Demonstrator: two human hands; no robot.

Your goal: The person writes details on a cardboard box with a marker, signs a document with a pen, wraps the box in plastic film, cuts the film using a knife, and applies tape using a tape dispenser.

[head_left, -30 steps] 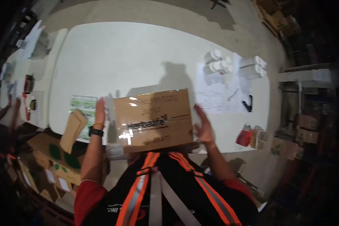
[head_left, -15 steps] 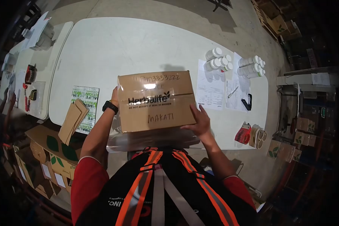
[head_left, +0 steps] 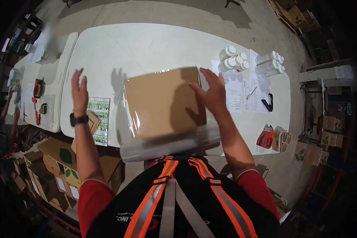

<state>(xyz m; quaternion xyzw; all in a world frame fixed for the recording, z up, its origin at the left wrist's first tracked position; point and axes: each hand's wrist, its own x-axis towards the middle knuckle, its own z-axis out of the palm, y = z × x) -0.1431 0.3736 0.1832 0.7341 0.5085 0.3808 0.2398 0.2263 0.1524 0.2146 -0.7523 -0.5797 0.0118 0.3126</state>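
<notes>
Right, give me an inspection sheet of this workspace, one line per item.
Surface: white rounded-corner table, in use.
Job's things: plain-topped brown cardboard box; glossy clear plastic film along its near side.
Clutter: white plastic bottles in two groups, printed white papers, slim pen, red tape dispenser, tan tape rolls; green-and-white printed packet at left.
Grip: left hand open, apart from the box; right hand open at the box's right edge, contact unclear.
Cables: nothing seen.
Surroundings: second white table at left, brown leaf-marked cartons below, grey concrete floor beyond.
</notes>
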